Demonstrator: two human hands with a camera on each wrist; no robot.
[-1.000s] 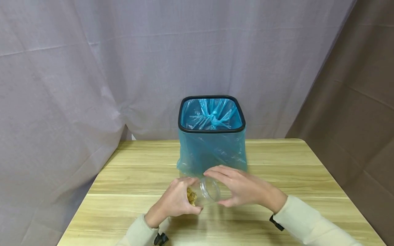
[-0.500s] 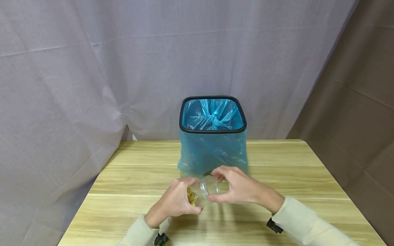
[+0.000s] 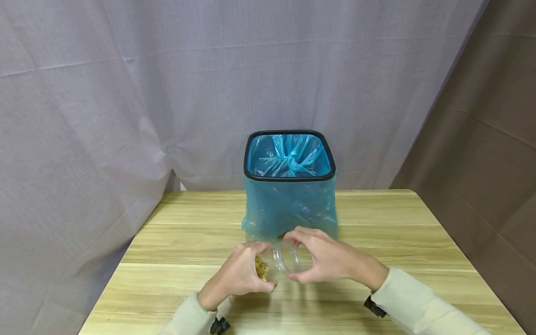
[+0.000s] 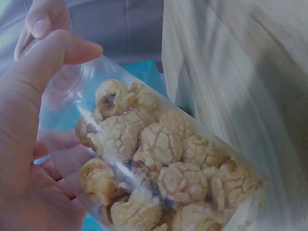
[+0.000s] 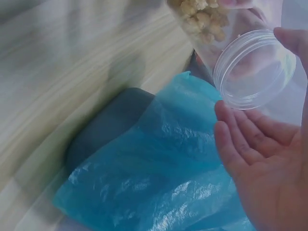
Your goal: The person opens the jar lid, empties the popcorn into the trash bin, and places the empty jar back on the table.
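A clear plastic jar (image 3: 271, 265), part full of caramel popcorn (image 4: 180, 183), is held on its side above the table, its mouth end pointing right. My left hand (image 3: 238, 271) grips the jar body, thumb on one side and fingers on the other. At the mouth end is a clear, ridged lid (image 5: 255, 70). My right hand (image 3: 324, 256) holds the lid's rim between thumb and fingertips, with the palm apart from it. In the left wrist view, the popcorn lies toward the closed base.
A bin (image 3: 290, 179) with a black rim and a blue bag liner (image 3: 289, 204) stands just behind the hands on the wood-grain table (image 3: 180, 242). Grey curtain (image 3: 201, 102) hangs at the back and left, brown cloth (image 3: 481, 177) at the right.
My right hand has shifted its thumb and fingers around the lid, first leftward at the thumb, then slightly back. The left hand and jar have stayed almost still.
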